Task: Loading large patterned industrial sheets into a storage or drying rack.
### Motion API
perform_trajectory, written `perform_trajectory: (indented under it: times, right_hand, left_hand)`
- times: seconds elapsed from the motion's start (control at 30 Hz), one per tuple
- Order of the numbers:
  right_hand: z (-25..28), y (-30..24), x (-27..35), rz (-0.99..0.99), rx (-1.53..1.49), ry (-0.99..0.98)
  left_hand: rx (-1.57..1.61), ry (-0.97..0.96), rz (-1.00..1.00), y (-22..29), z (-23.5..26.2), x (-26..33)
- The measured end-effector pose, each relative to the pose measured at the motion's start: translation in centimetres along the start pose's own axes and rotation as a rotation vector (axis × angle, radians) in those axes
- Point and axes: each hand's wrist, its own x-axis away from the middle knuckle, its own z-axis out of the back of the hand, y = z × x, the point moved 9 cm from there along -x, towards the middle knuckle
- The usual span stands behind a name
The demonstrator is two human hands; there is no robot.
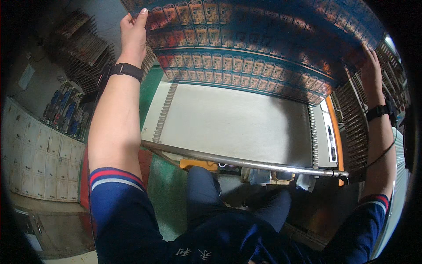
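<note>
A large printed circuit board panel point(246, 61), dark blue-green with rows of small copper-coloured rectangles, is raised in front of me, spanning most of the upper view. My left hand point(134, 37) is closed on its left edge, with the thumb up at the rim. At the opposite edge, my right hand point(372, 75) grips the panel, its fingers lying along the side and partly in shadow. Below the panel's lower edge is a pale flat work surface point(228, 123), with toothed strips point(165, 112) along its left and right sides.
A round metal bar point(246, 162) crosses the near side of the work surface. Racks of stacked panels point(81, 48) stand at far left, and slatted racks point(351, 119) at right. White lockers point(39, 149) line the left. Under the bar are an orange object point(198, 165) and several small items.
</note>
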Motion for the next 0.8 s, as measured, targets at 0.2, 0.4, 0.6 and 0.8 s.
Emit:
perform_trajectory:
  times: [0.2,0.4,0.6,0.8]
  right_hand:
    - [-0.2,-0.9,0.1,-0.082,0.015,0.038]
    - [0.1,-0.5,0.2,-0.179,0.066,0.011]
    - [0.0,0.4,0.7,-0.344,-0.291,0.105]
    - [-0.4,0.4,0.7,-0.300,-0.278,0.039]
  left_hand:
    - [-0.023,0.020,0.026,0.2,-0.4,0.7]
    - [-0.076,0.053,0.118,1.9,-1.2,1.6]
    - [0.084,0.069,0.044,4.2,-1.9,1.3]
    - [-0.012,-0.081,0.042,1.2,-1.1,0.2]
